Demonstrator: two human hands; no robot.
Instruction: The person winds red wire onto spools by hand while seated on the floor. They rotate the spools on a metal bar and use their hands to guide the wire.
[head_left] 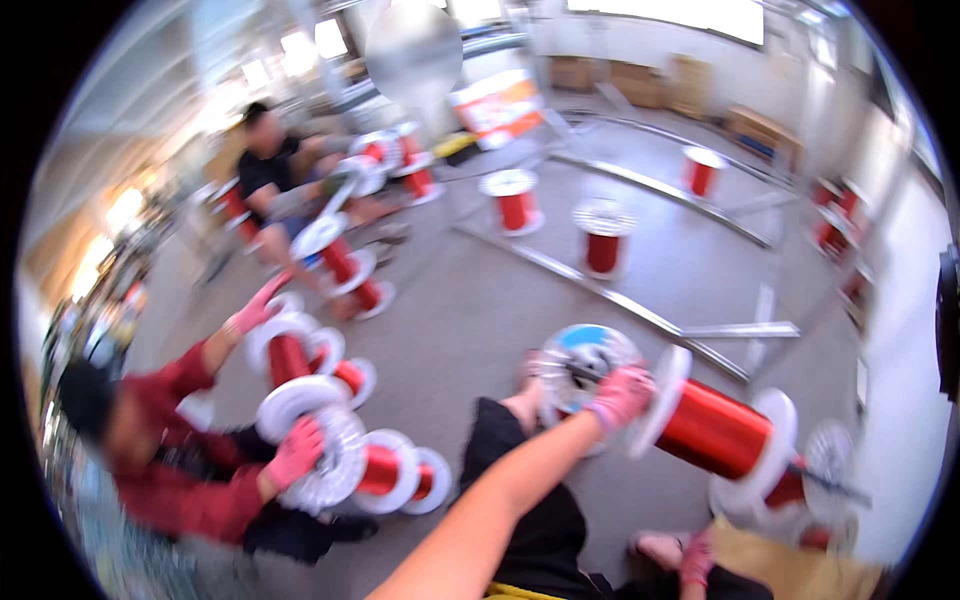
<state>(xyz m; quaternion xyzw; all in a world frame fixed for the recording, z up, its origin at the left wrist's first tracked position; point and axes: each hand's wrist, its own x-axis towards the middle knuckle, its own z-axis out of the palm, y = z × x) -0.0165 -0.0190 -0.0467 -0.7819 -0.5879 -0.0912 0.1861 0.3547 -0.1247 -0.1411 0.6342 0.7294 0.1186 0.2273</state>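
My left hand [622, 396], in a pink glove, is closed on a dark rod [583, 371] beside the white flange of a large spool of red wire [715, 425]. The spool is tilted, and the rod shows again past its far flange. Just left of the hand stands another spool [590, 352], with a blue and white label on its top. My right hand [697, 560], also pink-gloved, is low by my right knee, next to my foot [660, 548]. Blur hides how its fingers lie.
More red spools [786, 488] stand at the right beside cardboard [790, 560]. A metal frame [620, 295] lies on the floor ahead, with spools [603, 245] around it. A person in a dark red top [180, 455] handles spools at left; another person [268, 165] sits beyond.
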